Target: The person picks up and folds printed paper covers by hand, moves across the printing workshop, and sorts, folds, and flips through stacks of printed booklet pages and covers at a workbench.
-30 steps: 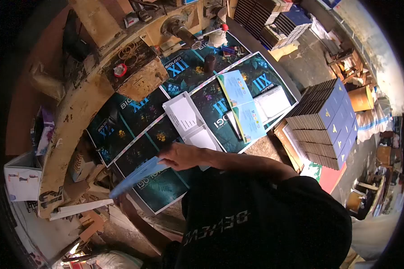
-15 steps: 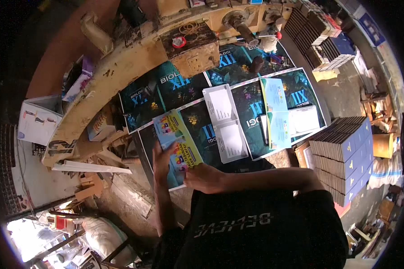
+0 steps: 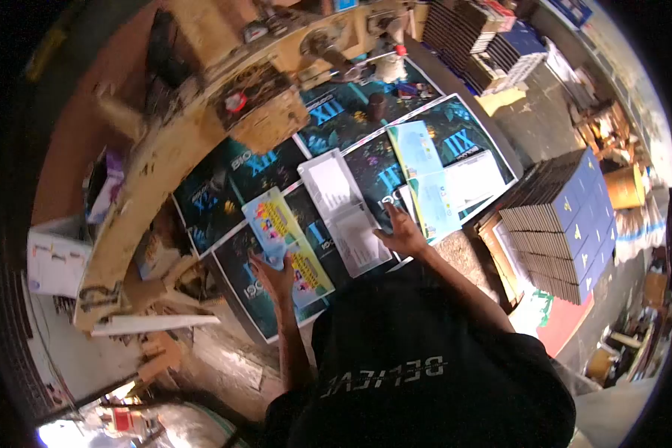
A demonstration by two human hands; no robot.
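My left hand (image 3: 275,277) rests on the left edge of a blue and yellow printed sheet (image 3: 312,270), thumb and fingers apart. The sheet lies flat on the dark printed BIOLOGI sheets (image 3: 261,157). My right hand (image 3: 403,234) is spread and empty, beside the right edge of a white two-part sheet stack (image 3: 359,240). To its right lies a light blue sheet with a yellow-green edge (image 3: 435,200), partly over white papers (image 3: 476,179).
A wooden block (image 3: 265,119) with a red ring stands at the back, by a curved machine frame (image 3: 153,183). A dark cylinder (image 3: 377,107) stands on the sheets. Tall stacks of blue-covered books (image 3: 560,224) are at the right.
The blue and yellow sheet was carried in my hands, then laid flat at the left. My right hand has let go of it and moved right, past the white stack.
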